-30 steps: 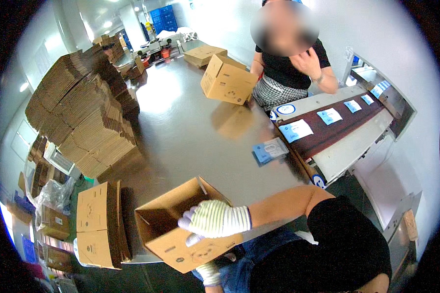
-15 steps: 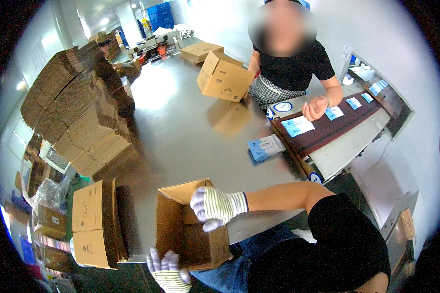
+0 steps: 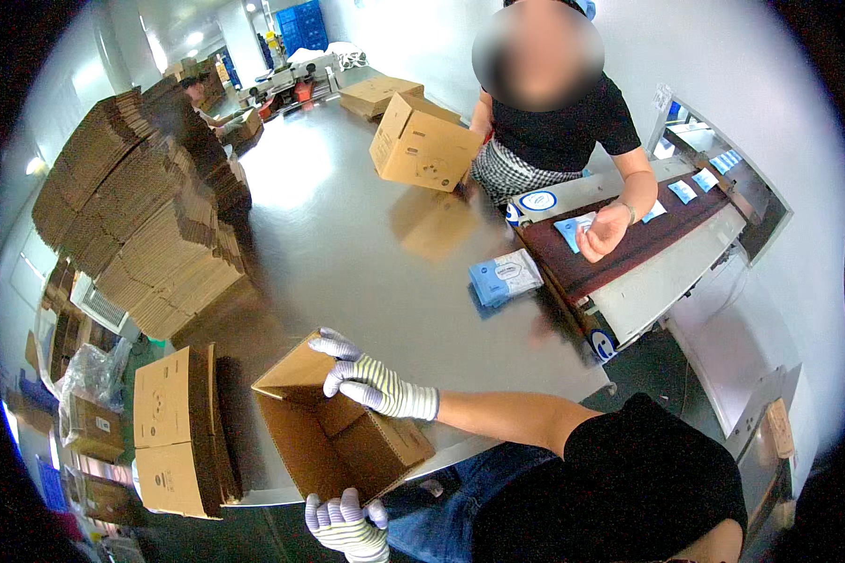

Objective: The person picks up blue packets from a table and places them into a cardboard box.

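An open, upright-walled cardboard box (image 3: 333, 432) sits tilted at the near edge of the metal table, its inside bare. My right hand (image 3: 380, 383), in a striped knit glove, grips the far-side wall at a top corner, fingers over the rim. My left hand (image 3: 349, 527), gloved alike, holds the near wall of the same box, with fingertips hooked over its edge. To the left of the box, several folded cartons (image 3: 174, 427) stand on edge.
Tall stacks of flat cartons (image 3: 141, 211) fill the left. Across the metal table (image 3: 338, 253) a person (image 3: 563, 122) stands behind another box (image 3: 427, 150). Blue-and-white packets (image 3: 505, 280) lie beside a brown conveyor (image 3: 620, 239) carrying more packets.
My right hand has shifted left and opened from a fist onto the box wall. My left hand has come onto the near edge. The box has turned and tilted leftward. The co-worker's hand reaches a packet.
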`<state>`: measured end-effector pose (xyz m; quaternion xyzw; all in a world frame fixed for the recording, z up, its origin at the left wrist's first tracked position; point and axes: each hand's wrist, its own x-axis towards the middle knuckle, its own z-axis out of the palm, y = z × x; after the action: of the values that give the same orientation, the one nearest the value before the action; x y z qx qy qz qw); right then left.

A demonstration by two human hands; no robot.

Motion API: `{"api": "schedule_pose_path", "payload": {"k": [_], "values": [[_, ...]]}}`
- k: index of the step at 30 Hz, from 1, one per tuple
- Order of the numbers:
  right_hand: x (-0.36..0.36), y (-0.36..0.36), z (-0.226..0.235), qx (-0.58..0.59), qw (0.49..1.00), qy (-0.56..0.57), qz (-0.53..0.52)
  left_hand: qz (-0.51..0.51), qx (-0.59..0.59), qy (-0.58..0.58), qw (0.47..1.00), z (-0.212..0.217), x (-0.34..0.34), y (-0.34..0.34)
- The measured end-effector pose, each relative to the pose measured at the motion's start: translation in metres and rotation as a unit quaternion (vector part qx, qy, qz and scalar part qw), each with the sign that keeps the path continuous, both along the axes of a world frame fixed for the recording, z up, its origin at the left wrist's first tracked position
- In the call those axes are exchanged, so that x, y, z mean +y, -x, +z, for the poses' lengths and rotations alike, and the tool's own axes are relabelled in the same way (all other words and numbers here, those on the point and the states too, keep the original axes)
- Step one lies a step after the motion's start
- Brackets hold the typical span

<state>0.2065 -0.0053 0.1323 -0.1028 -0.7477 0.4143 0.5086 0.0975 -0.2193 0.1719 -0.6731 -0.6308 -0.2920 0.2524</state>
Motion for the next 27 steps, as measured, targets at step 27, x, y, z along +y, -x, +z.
{"api": "schedule_pose_path", "payload": {"k": [27], "values": [[0.015, 0.009, -0.017, 0.012, 0.999, 0.02, 0.035, 0.057, -0.008, -0.077, 0.995, -0.012, 0.011, -0.015]]}}
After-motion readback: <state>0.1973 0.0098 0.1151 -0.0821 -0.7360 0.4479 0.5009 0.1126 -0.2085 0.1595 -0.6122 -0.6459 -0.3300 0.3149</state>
